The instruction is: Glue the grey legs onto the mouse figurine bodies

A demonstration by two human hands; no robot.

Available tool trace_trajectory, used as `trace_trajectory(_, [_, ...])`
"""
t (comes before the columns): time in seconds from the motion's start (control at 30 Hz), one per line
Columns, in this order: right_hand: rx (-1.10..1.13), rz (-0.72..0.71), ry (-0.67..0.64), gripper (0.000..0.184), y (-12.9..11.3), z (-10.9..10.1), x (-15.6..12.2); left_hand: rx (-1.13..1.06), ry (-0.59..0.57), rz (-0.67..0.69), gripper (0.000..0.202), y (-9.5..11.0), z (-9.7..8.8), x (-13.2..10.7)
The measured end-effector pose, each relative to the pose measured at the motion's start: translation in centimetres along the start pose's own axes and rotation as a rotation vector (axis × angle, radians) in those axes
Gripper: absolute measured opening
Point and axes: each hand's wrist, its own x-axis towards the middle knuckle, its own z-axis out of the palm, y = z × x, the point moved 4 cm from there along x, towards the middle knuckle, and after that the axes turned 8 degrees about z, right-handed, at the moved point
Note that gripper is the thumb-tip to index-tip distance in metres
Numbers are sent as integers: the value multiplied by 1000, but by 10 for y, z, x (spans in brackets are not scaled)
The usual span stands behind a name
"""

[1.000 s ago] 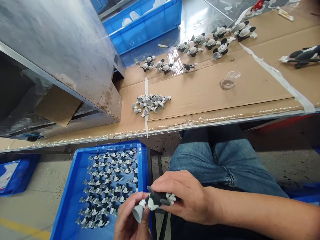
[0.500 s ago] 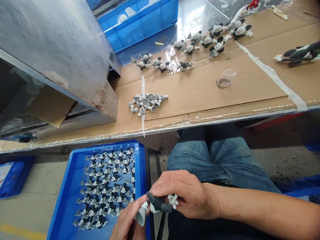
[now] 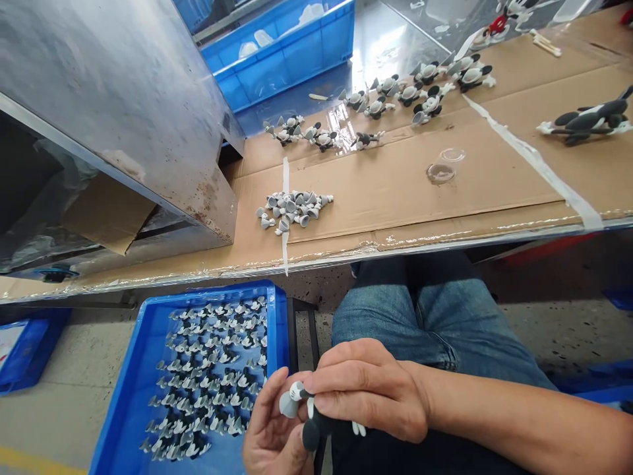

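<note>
A black and white mouse figurine (image 3: 324, 422) with round dark ears lies between my two hands, above my lap. My right hand (image 3: 370, 386) is closed over it, its fingers covering much of the body. One white glove sticks out below that hand, and at the other end a gloved hand with a grey cone (image 3: 288, 404) points left. My left hand (image 3: 270, 429) is cupped round the figurine from the left, its thumb against a dark ear. Part of the figurine is hidden by my fingers.
A blue tray (image 3: 277, 330) beside my left hand carries rows of similar figurines. On the cardboard-covered bench (image 3: 376, 204) lie a pile of small grey cone parts (image 3: 294, 208), more figurines (image 3: 378, 105) and a small clear cup (image 3: 442, 173). A metal cabinet (image 3: 163, 99) stands at left.
The figurine has been turned in my hands, so its cone now sits higher. My left hand has shifted right and opened its palm upward. My right fingers now cover more of the body.
</note>
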Motion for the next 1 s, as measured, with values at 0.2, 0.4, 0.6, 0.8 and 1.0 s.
trace_trajectory(0.2, [32,6,18,21,0,0,-2,-20,56,4,48,-1,0,4])
trace_trajectory(0.4, [94,22,-5,25,2,3,-4,4,66,35,47,2,2,7])
trace_trajectory(0.6, [94,114,-34,25,7,14,-14,50,72,51,42,-4,-13,21])
trace_trajectory(0.8, [1,396,-144,21,11,29,-27,86,72,-77,43,-24,-32,36])
trace_trajectory(1.0, [8,601,-280,22,20,35,-45,265,338,-108,27,-10,-116,87])
